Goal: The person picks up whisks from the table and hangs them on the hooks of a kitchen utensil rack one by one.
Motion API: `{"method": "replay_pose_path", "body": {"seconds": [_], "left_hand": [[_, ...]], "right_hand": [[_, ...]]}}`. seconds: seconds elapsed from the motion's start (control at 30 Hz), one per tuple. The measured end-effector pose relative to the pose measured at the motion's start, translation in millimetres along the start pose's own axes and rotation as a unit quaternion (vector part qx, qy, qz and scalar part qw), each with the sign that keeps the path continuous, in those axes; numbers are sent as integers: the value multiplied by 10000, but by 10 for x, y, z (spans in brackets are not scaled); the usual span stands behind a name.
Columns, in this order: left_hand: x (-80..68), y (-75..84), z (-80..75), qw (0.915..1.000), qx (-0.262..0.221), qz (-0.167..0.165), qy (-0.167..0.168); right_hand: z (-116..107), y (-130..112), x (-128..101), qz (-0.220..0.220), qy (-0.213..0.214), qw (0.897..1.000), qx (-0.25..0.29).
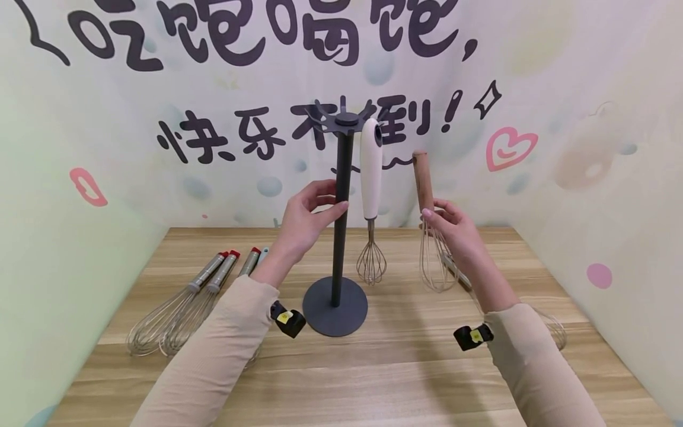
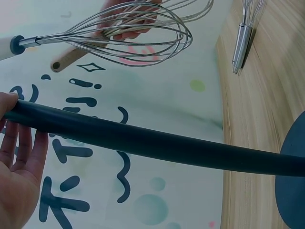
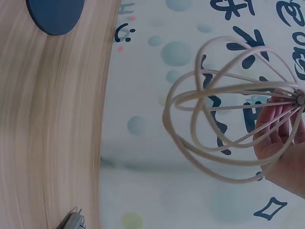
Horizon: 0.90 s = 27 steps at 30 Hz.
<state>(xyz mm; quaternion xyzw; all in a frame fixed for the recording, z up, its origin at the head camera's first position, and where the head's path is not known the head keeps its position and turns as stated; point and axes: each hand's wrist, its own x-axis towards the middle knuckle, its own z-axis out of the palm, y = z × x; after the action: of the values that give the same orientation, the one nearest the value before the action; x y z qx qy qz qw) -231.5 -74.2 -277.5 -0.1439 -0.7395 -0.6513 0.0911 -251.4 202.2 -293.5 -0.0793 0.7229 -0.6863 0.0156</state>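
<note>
A dark utensil stand [image 1: 343, 237] with a round base and a hooked top stands upright on the table. Thumb and fingers of my left hand [image 1: 305, 219] grip its pole [image 2: 143, 138] in the upper half. From a hook on the stand's right side hangs a white-handled whisk [image 1: 371, 172], wire end down. To the right of that, my right hand [image 1: 453, 228] pinches a wooden-handled whisk [image 1: 423, 181] where handle and wires meet. Its handle points up, and its pale loops [image 3: 209, 152] hang above the tabletop.
Several metal whisks [image 1: 184, 314] with red-tipped handles lie at the left, partly behind my left sleeve [image 1: 213, 350]. Another metal whisk [image 2: 242, 45] lies on the right, partly hidden by my right forearm. A printed wall backdrop [image 1: 267, 196] rises behind the wooden table [image 1: 373, 379].
</note>
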Motion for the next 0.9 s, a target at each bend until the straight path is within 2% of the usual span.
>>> {"method": "replay_pose_path", "body": {"seconds": [0.2, 0.57, 0.8, 0.9], "left_hand": [[0, 11, -3, 10000, -17, 57, -39], [16, 6, -7, 9999, 54, 9, -92], [13, 11, -8, 9999, 67, 20, -80], [12, 12, -9, 9999, 80, 24, -87]], "right_hand": [[22, -53, -22, -186, 65, 9986, 490], [77, -177, -63, -450, 7, 9971, 614], [117, -279, -93, -483, 157, 9973, 539], [126, -325, -107, -532, 150, 9963, 664]]}}
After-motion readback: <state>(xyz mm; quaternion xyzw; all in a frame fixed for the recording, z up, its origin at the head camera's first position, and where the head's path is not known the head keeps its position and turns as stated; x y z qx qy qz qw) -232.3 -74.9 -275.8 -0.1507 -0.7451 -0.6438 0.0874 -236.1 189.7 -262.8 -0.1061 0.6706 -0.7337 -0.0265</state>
